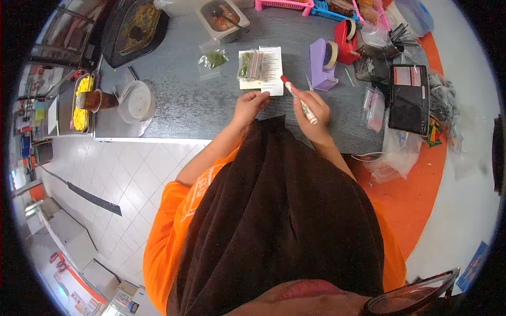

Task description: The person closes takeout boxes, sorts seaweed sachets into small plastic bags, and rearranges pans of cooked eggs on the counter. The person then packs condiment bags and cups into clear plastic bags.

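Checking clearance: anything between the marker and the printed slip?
Nothing visible. The right hand holds the marker, red end by the right edge of the slip. The left hand at the near edge and the bag on the left aren't between them.

You have a marker (pixel 308 112) in your right hand (pixel 315 107): white barrel with small print, red at one end, held aslant so the red end points toward the paper slip (pixel 272 66), just beside its right edge. The slip is a white upright rectangle with rows of dark print too small to read; it lies over the tabletop (pixel 182 63), its lower edge at your left hand's (pixel 249 108) fingertips.
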Tool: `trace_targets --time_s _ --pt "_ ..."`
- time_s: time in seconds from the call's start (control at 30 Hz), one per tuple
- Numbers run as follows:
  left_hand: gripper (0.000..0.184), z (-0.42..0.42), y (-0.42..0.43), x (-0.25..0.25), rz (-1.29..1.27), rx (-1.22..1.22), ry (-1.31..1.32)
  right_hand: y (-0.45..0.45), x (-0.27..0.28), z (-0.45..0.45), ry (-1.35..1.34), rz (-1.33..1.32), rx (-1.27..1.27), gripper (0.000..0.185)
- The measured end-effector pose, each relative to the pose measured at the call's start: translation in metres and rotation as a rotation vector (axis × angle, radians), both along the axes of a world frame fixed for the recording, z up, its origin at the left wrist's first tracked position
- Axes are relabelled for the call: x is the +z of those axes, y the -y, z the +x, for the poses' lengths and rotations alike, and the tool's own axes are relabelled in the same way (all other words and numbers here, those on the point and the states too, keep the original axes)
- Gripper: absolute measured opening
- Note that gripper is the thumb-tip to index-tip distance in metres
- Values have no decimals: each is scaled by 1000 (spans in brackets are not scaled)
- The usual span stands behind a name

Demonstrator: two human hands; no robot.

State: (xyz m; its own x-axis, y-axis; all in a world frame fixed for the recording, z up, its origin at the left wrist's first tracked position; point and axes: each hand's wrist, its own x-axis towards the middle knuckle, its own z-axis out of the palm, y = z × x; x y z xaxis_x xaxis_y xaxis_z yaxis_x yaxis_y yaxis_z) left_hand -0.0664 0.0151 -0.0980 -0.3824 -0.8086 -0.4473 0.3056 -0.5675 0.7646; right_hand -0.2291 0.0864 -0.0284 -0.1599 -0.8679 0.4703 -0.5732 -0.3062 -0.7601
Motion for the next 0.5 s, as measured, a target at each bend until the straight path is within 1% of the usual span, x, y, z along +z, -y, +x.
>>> trace_targets --time_s 0.03,0.13,0.17,0.27,0.3,0.37,0.4,0.43,0.47,0.5 --pt "14 -1 1 -2 7 -1 -2 4 0 1 4 20 -5 22" --pt "14 -1 2 -9 -14 -24 5 14 -9 9 30 -37 -14 21" --pt "14 1 3 -11 -28 -36 12 14 -8 9 14 18 37 22" --pt "15 4 4 -9 1 -81 30 22 -18 2 4 -19 -17 21" --pt "16 5 3 -1 9 -125 86 24 -16 -3 15 10 -102 24" --pt "18 8 0 16 23 -210 199 29 -17 -15 -42 16 -145 27" --pt "20 11 -3 9 -22 -216 203 32 -18 -21 -70 18 -170 28" --pt "22 15 -7 -5 -67 -225 207 35 -25 -28 -153 37 -118 33" --pt "24 20 -11 -18 -113 -238 209 33 -39 -32 -190 69 -109 33" --pt "25 25 -14 -24 -120 -305 178 31 -54 -38 -230 99 -103 34"
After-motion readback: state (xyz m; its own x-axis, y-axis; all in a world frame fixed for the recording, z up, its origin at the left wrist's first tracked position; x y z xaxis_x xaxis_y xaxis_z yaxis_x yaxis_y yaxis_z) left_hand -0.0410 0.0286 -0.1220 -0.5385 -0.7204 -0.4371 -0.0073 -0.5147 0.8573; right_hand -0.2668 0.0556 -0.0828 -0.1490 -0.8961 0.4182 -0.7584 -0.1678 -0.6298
